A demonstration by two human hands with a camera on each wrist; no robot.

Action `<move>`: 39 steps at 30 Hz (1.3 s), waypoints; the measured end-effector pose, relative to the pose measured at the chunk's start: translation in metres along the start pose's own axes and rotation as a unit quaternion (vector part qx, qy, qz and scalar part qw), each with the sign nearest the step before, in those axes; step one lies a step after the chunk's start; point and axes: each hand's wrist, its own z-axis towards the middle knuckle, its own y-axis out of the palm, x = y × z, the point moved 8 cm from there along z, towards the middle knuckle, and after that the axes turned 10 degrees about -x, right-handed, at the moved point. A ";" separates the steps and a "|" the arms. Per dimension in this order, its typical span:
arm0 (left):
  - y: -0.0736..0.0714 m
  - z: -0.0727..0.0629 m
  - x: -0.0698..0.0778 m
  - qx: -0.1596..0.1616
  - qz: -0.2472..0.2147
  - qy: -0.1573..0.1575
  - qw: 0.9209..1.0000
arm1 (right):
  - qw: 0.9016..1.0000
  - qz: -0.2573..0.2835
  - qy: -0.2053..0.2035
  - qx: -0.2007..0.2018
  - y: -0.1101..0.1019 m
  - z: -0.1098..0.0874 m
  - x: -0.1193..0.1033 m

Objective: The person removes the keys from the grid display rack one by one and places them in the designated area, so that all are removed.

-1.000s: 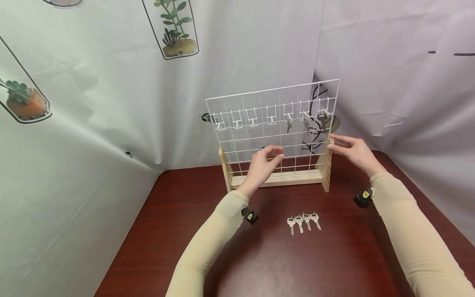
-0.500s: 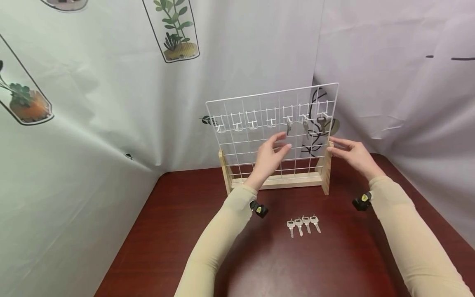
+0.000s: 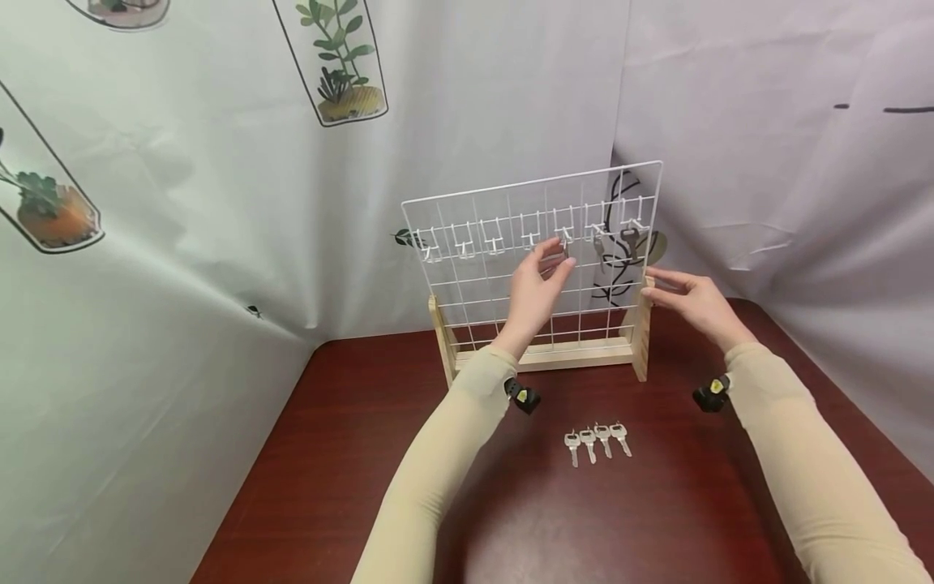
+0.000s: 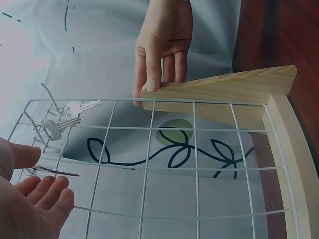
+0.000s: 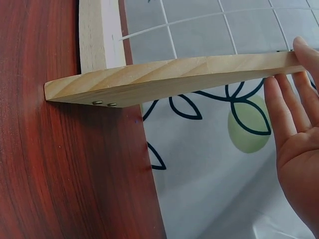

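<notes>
My left hand (image 3: 536, 285) is raised in front of the white wire grid rack (image 3: 438, 302). In the left wrist view, its thumb and fingers stand apart on either side of a hanging key (image 4: 59, 172), with the fingertips close to it. Two more silver keys, one nearer (image 4: 55, 128) and one farther (image 4: 82, 106), hang from hooks beyond that hand. My right hand (image 3: 696, 307) grips the upper end of the rack's wooden side support (image 5: 174, 74), thumb on one face and fingers on the other.
Several keys (image 3: 589, 438) lie in a row on the dark red table (image 3: 328, 454) before the rack. Unladen white hooks (image 3: 464, 247) line the grid's left part. A printed cloth (image 3: 496, 97) hangs close behind and beside the table.
My left hand has moved up and slightly right, from the middle of the grid to the hanging key. My right hand keeps its hold on the wooden support.
</notes>
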 end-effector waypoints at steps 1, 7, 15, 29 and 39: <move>0.000 0.001 0.000 0.002 -0.001 0.001 1.000 | 1.000 0.002 -0.001 0.000 0.000 0.000 0.000; -0.004 0.007 0.000 0.011 -0.011 0.002 1.000 | 1.000 0.012 -0.008 -0.003 -0.002 0.001 -0.001; -0.001 0.010 0.003 0.018 -0.026 0.006 0.999 | 1.000 0.016 -0.008 -0.004 -0.002 0.001 -0.002; 0.006 0.009 0.000 0.007 -0.181 -0.018 0.983 | 1.000 0.015 -0.004 -0.006 0.000 0.001 0.000; 0.010 0.004 0.007 -0.003 -0.224 -0.029 0.974 | 1.000 0.011 -0.002 -0.005 0.000 0.001 0.004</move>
